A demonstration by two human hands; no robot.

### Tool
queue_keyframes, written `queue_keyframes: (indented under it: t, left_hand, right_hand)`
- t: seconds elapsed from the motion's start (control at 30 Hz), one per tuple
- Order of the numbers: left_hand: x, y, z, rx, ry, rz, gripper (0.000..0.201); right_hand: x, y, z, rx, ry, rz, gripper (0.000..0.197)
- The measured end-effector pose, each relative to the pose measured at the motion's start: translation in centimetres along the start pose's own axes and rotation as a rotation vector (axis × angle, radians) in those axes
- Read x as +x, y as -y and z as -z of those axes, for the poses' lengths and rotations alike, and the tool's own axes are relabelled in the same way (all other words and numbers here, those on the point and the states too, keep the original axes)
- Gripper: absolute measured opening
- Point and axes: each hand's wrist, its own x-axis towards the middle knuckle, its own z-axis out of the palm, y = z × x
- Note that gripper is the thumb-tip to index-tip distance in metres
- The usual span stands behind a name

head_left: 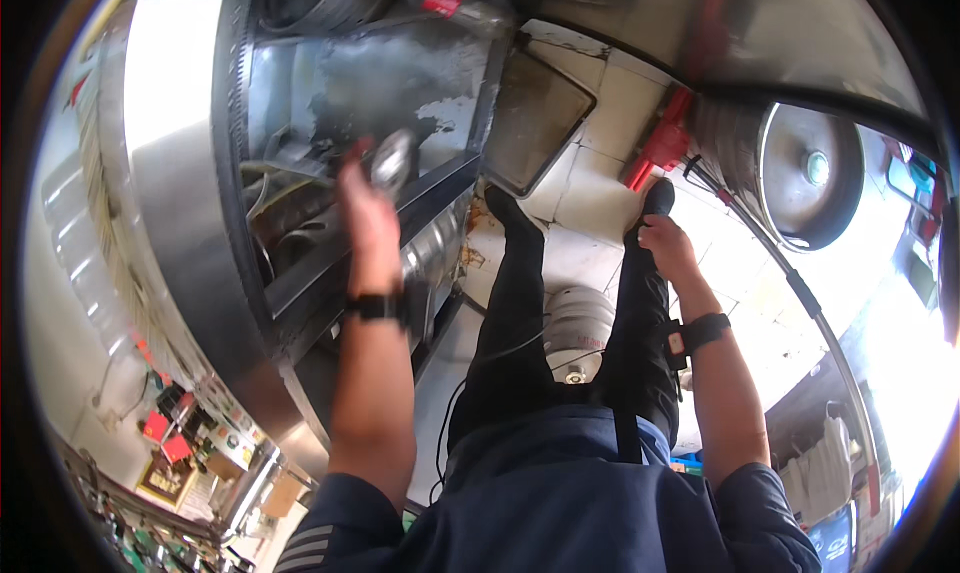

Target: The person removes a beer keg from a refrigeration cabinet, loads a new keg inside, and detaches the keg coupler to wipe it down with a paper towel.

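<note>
My left hand (368, 205), blurred by motion, is raised in front of a steel cabinet (180, 123) with an open inside. A shiny, silvery, rounded thing (392, 161) is held at its fingers, too smeared for its kind to show. My right hand (667, 245) is over my right lower leg, its fingers curled inward. Whatever lies within those fingers, if anything, is hidden. Within the cabinet, a shelf bears long metal pieces (295, 208) below and left of my left hand. Each wrist wears a black band.
A metal keg (582, 308) stands between my legs; a larger keg (815, 178) lies to the right. Near it are a red tool (660, 155) and a long pole (800, 283). A dark tray (540, 113) leans ahead. A clear bottle (465, 8) lies atop the cabinet.
</note>
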Motion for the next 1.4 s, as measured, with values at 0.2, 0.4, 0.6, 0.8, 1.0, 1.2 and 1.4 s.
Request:
queue_keyframes:
  t: [0.2,0.4,0.6,0.8,1.0,1.2,1.4]
  left_hand:
    - [3.1,0.6,0.5,0.149,0.021,0.057,0.018]
    - [2.3,-1.9,1.1,0.224,0.038,0.091,0.028]
    - [0.0,-0.7,0.3,0.329,-0.013,0.129,0.025]
    - [1.7,-0.7,4.7,0.480,0.251,0.082,0.032]
    - [-4.4,-3.2,0.8,0.478,0.096,-0.034,0.032]
    - [-6.2,-4.1,1.8,0.452,0.087,-0.084,0.032]
    - [-7.3,-5.0,0.4,0.403,0.109,-0.134,0.033]
  right_hand:
    - [0.4,-0.7,0.5,0.177,0.029,-0.068,0.035]
    - [0.8,0.0,1.4,0.148,0.038,-0.065,0.037]
    - [1.1,-0.3,1.1,-0.092,0.075,-0.086,0.031]
    - [-0.6,5.8,3.0,0.149,0.113,0.028,0.033]
    - [-2.2,8.4,9.8,0.095,0.137,-0.053,0.040]
    - [-4.5,10.7,13.8,-0.022,0.233,0.037,0.038]
    - [-6.7,5.3,21.1,-0.096,0.187,-0.148,0.031]
